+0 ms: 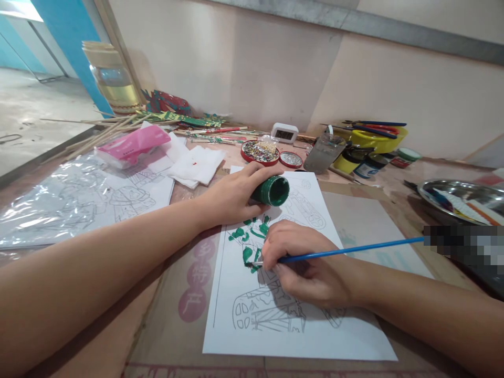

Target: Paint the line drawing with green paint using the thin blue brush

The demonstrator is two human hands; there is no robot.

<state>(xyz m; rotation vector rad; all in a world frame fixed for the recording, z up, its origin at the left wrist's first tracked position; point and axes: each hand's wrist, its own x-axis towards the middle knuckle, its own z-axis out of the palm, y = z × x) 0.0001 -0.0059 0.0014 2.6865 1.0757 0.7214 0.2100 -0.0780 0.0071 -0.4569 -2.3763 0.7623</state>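
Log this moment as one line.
left hand: holds open green jar, tilted | right hand: holds blue paintbrush, bristles at paper | paper: partly painted green, much unpainted

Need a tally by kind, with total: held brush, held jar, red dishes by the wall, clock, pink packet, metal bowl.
Blue brush, in right hand: 1
Green paint jar, in left hand: 1
Red dishes: 2
White clock: 1
Pink packet: 1
Metal bowl: 1
Total: 7

Both hands (236, 194) (315, 275) curl, the right apparently pinching.
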